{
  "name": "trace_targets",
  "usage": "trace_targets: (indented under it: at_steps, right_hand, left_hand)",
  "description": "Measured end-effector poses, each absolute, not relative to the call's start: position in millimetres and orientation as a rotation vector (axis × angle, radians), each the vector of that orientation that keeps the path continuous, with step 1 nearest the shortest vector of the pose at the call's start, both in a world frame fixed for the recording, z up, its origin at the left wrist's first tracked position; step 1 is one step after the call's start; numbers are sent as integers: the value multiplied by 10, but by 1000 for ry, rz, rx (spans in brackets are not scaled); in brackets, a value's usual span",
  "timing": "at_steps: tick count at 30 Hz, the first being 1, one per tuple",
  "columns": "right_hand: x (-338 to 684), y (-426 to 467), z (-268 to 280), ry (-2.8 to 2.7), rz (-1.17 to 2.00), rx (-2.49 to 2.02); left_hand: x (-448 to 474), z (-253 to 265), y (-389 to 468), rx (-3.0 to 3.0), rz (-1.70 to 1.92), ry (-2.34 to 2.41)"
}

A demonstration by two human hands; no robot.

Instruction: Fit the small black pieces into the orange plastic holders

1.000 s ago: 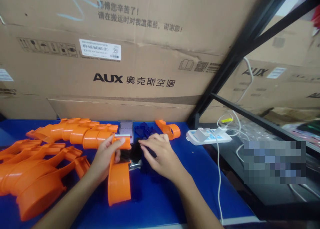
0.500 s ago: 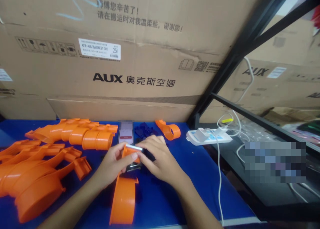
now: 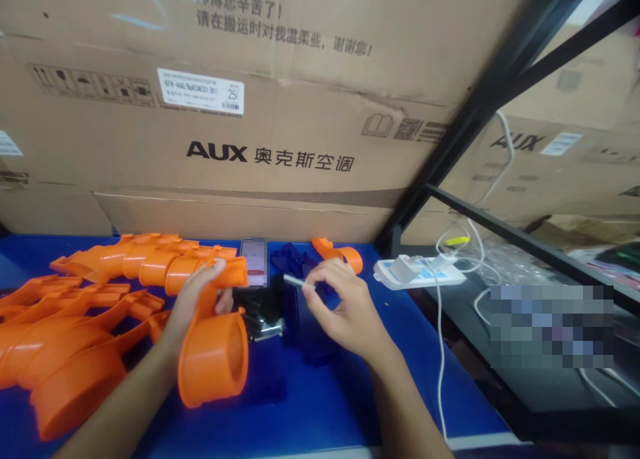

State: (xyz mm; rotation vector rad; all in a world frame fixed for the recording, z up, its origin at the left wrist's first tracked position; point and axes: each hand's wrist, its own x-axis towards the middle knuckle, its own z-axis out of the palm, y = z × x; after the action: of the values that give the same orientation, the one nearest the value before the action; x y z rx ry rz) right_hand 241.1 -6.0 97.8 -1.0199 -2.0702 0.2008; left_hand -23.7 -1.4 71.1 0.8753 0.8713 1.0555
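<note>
- Presently, left hand (image 3: 193, 302): closed around the neck of an orange funnel-shaped part (image 3: 213, 352), thumb on the part's upper arm; the wide round mouth hung below the hand, tipped toward the camera, lifted off the blue table (image 3: 320, 405).
- Right hand (image 3: 345, 305): thumb and forefinger pinched narrow on a thin silvery pin (image 3: 295, 281), the other fingers loosely curled; the pin pointed toward the left hand and stood just short of the orange part's upper end.
- Between the two hands, lying on the table: a dark heap of small black pieces (image 3: 260, 309).
- Just beyond the left hand's fingertips: a phone (image 3: 254, 260) lying flat, screen lit.
- Beyond the right hand: dark blue plastic bits (image 3: 293, 259) and one orange ring-ended part (image 3: 340, 253).
- Outward of the left hand: a stacked pile of like orange parts (image 3: 75, 319), nested in rows.
- Outward of the right hand, well apart: a white power strip (image 3: 420, 272) with cables.
- Behind everything: large cardboard cartons (image 3: 280, 112) marked AUX.
</note>
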Motion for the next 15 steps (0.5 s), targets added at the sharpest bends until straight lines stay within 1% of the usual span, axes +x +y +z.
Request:
trace_targets:
  at_steps: [3,6,11,15]
  right_hand:
    - [2376,-105,1008,-2329,250,-969]
    - [2303,-130,994,-2508,248,-944]
    - [2248,-104,902,-2621,232,-941]
    - [2253,-98,887,-2595,261,-955]
  left_hand:
    - [-245,739,-21,766,1027,841]
    - [-171,730,-28,814,1044,905]
    - [-114,710,14,880,986,937]
    - [-85,689,-10,867,1070,944]
